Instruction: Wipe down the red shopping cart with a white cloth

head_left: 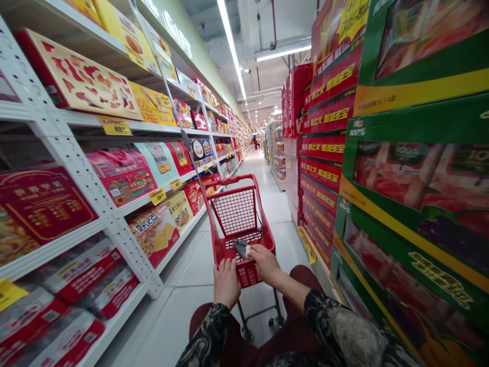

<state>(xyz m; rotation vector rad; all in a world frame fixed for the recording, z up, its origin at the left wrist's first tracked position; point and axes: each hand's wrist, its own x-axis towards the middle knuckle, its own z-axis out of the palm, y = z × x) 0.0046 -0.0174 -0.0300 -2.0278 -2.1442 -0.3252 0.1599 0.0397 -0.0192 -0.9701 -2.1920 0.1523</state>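
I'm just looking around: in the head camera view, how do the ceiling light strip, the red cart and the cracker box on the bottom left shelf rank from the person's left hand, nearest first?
From the left hand:
1. Red cart: directly at the hand, touching it.
2. Cracker box: bottom shelf, left.
3. Ceiling light strip: far ahead, overhead.

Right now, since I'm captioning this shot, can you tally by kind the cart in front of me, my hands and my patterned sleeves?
Red cart: 1
Left hand and right hand: 2
Patterned sleeves: 2
Total: 5
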